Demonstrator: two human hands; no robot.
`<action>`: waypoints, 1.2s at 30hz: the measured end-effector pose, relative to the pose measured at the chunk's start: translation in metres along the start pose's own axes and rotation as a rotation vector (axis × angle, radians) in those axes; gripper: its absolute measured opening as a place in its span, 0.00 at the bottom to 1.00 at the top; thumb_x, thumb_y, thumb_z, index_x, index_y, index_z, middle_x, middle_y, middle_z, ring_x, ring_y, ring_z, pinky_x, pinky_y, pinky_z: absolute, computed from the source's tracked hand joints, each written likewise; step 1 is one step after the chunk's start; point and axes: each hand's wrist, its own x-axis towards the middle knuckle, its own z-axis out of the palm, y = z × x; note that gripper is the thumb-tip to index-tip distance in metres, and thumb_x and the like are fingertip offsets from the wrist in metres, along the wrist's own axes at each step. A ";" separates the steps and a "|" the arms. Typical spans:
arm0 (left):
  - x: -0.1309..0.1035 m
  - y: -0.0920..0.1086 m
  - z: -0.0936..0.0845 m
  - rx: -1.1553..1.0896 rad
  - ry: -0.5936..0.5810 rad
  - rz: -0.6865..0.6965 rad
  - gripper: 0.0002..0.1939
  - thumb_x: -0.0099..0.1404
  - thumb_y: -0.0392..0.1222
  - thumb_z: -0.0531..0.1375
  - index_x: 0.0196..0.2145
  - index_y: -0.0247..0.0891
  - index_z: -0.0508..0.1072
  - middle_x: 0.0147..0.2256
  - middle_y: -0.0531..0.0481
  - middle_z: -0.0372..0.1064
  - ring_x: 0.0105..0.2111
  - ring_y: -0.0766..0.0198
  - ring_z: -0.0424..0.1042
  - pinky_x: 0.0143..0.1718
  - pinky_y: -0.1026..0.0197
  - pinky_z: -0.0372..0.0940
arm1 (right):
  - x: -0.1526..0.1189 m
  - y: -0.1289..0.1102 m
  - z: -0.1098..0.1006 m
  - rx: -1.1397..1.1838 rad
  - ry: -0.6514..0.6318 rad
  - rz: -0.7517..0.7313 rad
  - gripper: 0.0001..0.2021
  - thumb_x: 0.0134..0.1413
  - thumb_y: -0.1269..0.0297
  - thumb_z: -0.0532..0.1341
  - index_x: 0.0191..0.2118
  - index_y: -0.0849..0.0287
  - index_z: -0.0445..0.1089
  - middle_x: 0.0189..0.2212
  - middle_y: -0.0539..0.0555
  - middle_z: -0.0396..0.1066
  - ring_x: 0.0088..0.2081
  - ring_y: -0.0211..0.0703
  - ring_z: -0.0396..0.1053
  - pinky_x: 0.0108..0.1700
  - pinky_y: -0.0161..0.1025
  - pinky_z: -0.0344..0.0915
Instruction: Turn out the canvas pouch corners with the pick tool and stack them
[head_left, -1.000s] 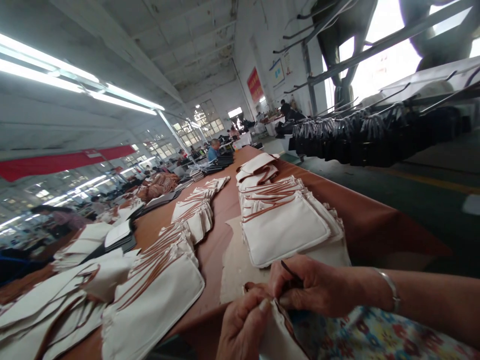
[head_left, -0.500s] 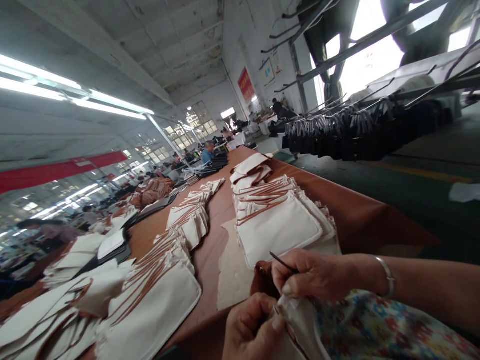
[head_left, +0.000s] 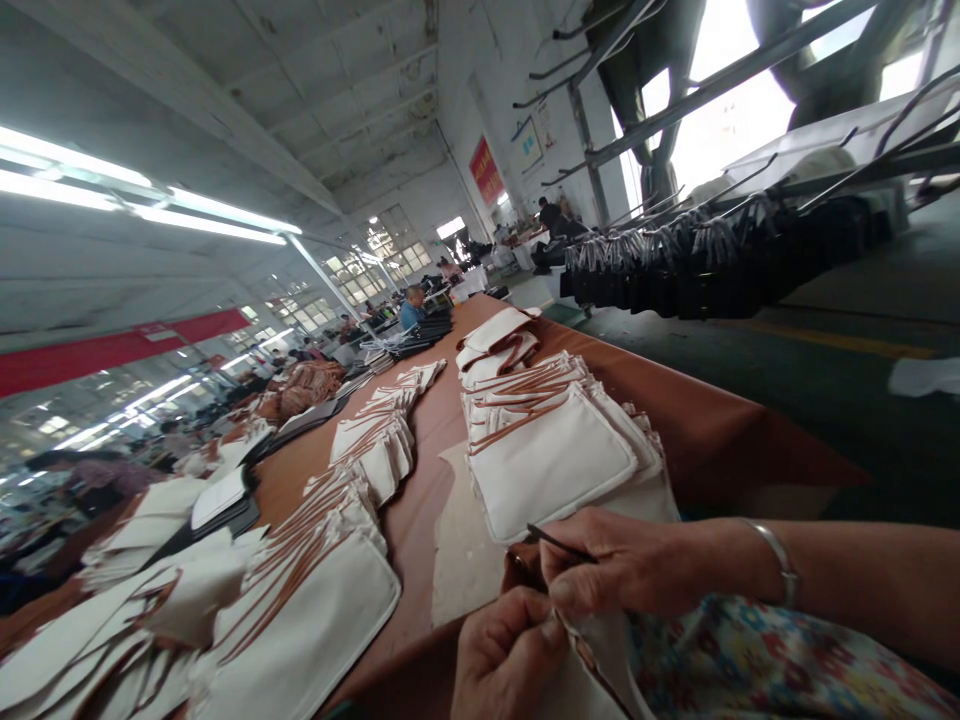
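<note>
My left hand [head_left: 504, 650] is closed on the edge of a white bag piece with brown trim [head_left: 600, 665], low in front of my body. My right hand [head_left: 626, 562], with a bracelet at the wrist, meets it at the same edge. A thin, dark, pointed tool [head_left: 553, 542] sticks out from between the right fingers, its tip toward the upper left. What kind of tool it is, I cannot tell. Brown material [head_left: 523, 566] shows just behind the fingers. Beyond the hands lies a pile of white bag pieces [head_left: 551, 465] with brown edges.
Along the brown-covered table [head_left: 431, 450] runs a long overlapping row of white pieces [head_left: 315, 620]. A beige sheet [head_left: 461, 560] lies between row and pile. To the right, a metal rack holds dark hanging goods [head_left: 690, 275]. A co-worker in blue [head_left: 411, 308] sits farther back.
My two hands have come slightly closer together at the trimmed edge, and the dark tool lies a little lower and more to the left. The whole view has shifted slightly.
</note>
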 end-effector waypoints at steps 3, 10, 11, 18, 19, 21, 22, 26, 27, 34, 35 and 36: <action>0.002 0.001 0.001 0.111 0.031 0.022 0.17 0.50 0.51 0.70 0.21 0.34 0.73 0.17 0.56 0.59 0.19 0.72 0.52 0.22 0.66 0.44 | 0.001 0.000 0.004 -0.008 0.026 0.038 0.19 0.47 0.52 0.69 0.32 0.62 0.66 0.24 0.45 0.61 0.26 0.32 0.55 0.25 0.29 0.52; 0.005 -0.001 0.001 0.162 0.051 0.013 0.13 0.52 0.48 0.65 0.21 0.36 0.69 0.17 0.58 0.54 0.18 0.71 0.48 0.22 0.65 0.41 | 0.004 0.008 0.004 -0.089 0.058 0.030 0.06 0.43 0.73 0.63 0.31 0.63 0.69 0.23 0.44 0.65 0.25 0.31 0.58 0.25 0.27 0.55; 0.006 -0.003 0.001 0.155 0.052 0.004 0.12 0.52 0.47 0.64 0.21 0.36 0.69 0.17 0.58 0.54 0.18 0.71 0.48 0.22 0.65 0.41 | 0.004 0.008 0.003 -0.094 0.057 0.025 0.06 0.42 0.74 0.63 0.31 0.63 0.70 0.23 0.44 0.65 0.24 0.31 0.58 0.25 0.27 0.55; 0.006 -0.003 0.003 0.083 0.048 -0.024 0.13 0.51 0.46 0.65 0.20 0.37 0.68 0.16 0.58 0.54 0.17 0.72 0.47 0.21 0.66 0.40 | 0.003 0.001 -0.002 -0.007 0.026 0.106 0.06 0.43 0.72 0.61 0.32 0.64 0.71 0.22 0.44 0.64 0.24 0.31 0.57 0.23 0.27 0.53; 0.006 -0.003 0.003 0.079 0.045 -0.027 0.13 0.50 0.46 0.66 0.20 0.37 0.68 0.16 0.58 0.54 0.18 0.72 0.48 0.21 0.66 0.41 | 0.003 0.000 -0.003 -0.001 0.021 0.120 0.06 0.44 0.71 0.62 0.33 0.63 0.71 0.22 0.44 0.64 0.24 0.31 0.57 0.23 0.27 0.53; 0.007 -0.003 0.001 0.115 0.039 -0.019 0.13 0.50 0.47 0.67 0.21 0.36 0.70 0.17 0.58 0.55 0.18 0.72 0.49 0.22 0.66 0.43 | 0.003 -0.001 -0.002 -0.043 0.030 0.102 0.07 0.42 0.69 0.64 0.32 0.63 0.70 0.22 0.44 0.64 0.24 0.31 0.57 0.23 0.26 0.53; 0.008 -0.003 0.000 0.154 0.037 -0.009 0.14 0.51 0.48 0.67 0.21 0.35 0.70 0.17 0.58 0.55 0.19 0.72 0.49 0.23 0.66 0.43 | 0.004 -0.001 -0.001 -0.077 0.038 0.084 0.08 0.41 0.70 0.65 0.31 0.63 0.70 0.22 0.44 0.64 0.24 0.31 0.58 0.23 0.26 0.53; 0.009 -0.004 -0.003 0.293 0.019 -0.006 0.16 0.54 0.52 0.65 0.23 0.36 0.71 0.18 0.58 0.54 0.20 0.71 0.49 0.23 0.65 0.41 | 0.005 0.006 0.002 -0.161 0.036 0.076 0.06 0.41 0.73 0.63 0.31 0.64 0.71 0.21 0.43 0.65 0.23 0.30 0.57 0.23 0.26 0.53; 0.009 -0.004 -0.003 0.312 0.011 -0.006 0.16 0.54 0.53 0.64 0.24 0.36 0.71 0.18 0.58 0.54 0.20 0.70 0.49 0.23 0.64 0.41 | 0.005 0.007 0.002 -0.170 0.037 0.074 0.06 0.41 0.73 0.63 0.31 0.64 0.72 0.21 0.44 0.65 0.23 0.30 0.58 0.23 0.26 0.54; 0.021 -0.013 -0.004 0.400 -0.069 0.043 0.17 0.54 0.52 0.63 0.20 0.38 0.64 0.18 0.58 0.52 0.20 0.71 0.47 0.22 0.64 0.40 | 0.004 0.011 0.003 -0.173 0.068 0.102 0.08 0.41 0.74 0.60 0.31 0.65 0.73 0.21 0.45 0.67 0.23 0.31 0.59 0.23 0.26 0.53; 0.024 -0.018 -0.004 0.392 -0.076 0.033 0.18 0.54 0.52 0.63 0.20 0.39 0.62 0.18 0.58 0.52 0.20 0.71 0.47 0.21 0.64 0.40 | 0.003 0.012 0.003 -0.202 0.060 0.099 0.08 0.41 0.74 0.59 0.31 0.64 0.72 0.22 0.45 0.67 0.23 0.31 0.60 0.23 0.26 0.54; 0.027 -0.023 -0.004 0.383 -0.079 0.026 0.18 0.54 0.52 0.63 0.19 0.39 0.62 0.18 0.58 0.53 0.19 0.71 0.48 0.21 0.64 0.40 | 0.002 0.012 0.003 -0.249 0.045 0.083 0.08 0.42 0.74 0.58 0.31 0.64 0.72 0.23 0.46 0.68 0.24 0.31 0.60 0.24 0.26 0.54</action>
